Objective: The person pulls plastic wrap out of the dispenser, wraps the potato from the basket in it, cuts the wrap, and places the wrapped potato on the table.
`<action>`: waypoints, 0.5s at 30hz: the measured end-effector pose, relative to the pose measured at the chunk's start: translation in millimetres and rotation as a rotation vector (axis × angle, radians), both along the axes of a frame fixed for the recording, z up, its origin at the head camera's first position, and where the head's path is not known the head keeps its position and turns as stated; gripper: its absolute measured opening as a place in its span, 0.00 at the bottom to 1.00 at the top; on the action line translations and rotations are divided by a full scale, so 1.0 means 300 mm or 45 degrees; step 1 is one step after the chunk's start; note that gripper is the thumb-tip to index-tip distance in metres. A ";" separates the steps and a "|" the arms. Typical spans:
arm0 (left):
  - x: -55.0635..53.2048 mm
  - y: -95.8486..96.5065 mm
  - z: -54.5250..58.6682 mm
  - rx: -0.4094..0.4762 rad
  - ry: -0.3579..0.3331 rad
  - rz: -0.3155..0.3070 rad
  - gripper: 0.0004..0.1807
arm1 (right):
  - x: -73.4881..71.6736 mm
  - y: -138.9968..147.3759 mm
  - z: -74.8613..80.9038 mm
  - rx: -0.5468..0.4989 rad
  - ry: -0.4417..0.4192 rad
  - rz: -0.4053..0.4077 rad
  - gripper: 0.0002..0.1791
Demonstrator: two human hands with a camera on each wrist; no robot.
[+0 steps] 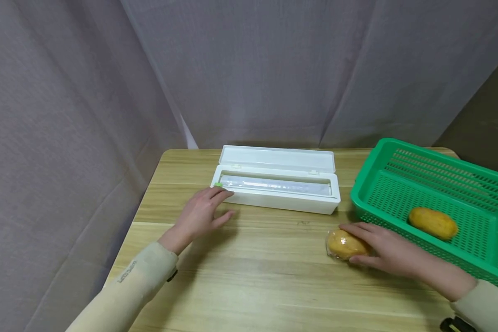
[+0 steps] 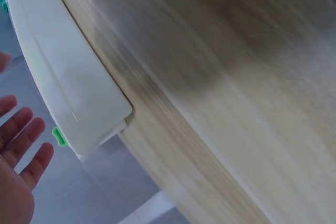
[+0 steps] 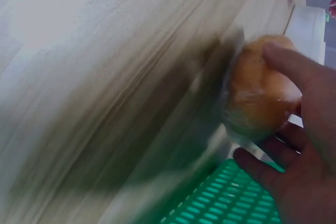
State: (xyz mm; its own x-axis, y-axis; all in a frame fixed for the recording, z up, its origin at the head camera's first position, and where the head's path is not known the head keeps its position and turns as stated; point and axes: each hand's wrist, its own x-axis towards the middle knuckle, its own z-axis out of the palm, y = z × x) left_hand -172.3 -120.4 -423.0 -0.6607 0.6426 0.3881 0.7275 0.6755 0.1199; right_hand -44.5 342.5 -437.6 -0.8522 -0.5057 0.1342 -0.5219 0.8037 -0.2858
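Observation:
My right hand (image 1: 383,246) grips a yellow oval piece of produce (image 1: 343,244) wrapped in clear cling film, low over the table beside a green basket. In the right wrist view, the thumb lies along one side of the wrapped produce (image 3: 260,90) and fingers curl under the other. My left hand (image 1: 201,210), fingers loosely spread and holding nothing, is at the near left corner of a white cling film dispenser (image 1: 282,200). The dispenser's lid (image 1: 275,159) is raised, showing the film roll (image 1: 274,184) inside. A green slide cutter (image 1: 218,185) sits at its left end.
The green perforated basket (image 1: 369,184) stands at the right of the wooden table (image 1: 249,276). Inside it lies another yellow oval piece of produce (image 1: 433,223). A grey curtain (image 1: 253,69) hangs behind the table's far edge and along its left side.

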 end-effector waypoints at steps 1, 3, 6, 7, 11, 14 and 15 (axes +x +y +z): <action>0.001 -0.002 -0.002 0.013 -0.001 -0.006 0.30 | 0.005 0.004 0.004 0.004 -0.022 -0.007 0.41; 0.006 -0.010 -0.008 0.028 -0.005 0.005 0.34 | 0.012 0.011 0.008 0.015 -0.046 -0.016 0.41; 0.011 -0.023 -0.015 0.041 -0.021 0.037 0.37 | 0.022 0.014 0.008 0.025 -0.024 -0.020 0.43; 0.013 -0.026 -0.018 0.040 -0.027 0.049 0.38 | 0.025 0.014 0.008 0.030 -0.009 -0.019 0.44; 0.019 -0.035 -0.029 0.037 -0.058 0.096 0.38 | 0.035 0.012 0.003 0.046 0.046 -0.015 0.48; 0.024 -0.041 -0.036 0.031 -0.098 0.139 0.38 | 0.039 0.010 -0.003 0.054 0.087 -0.011 0.50; 0.025 -0.043 -0.037 0.029 -0.113 0.152 0.38 | 0.041 0.010 -0.005 0.056 0.104 -0.008 0.50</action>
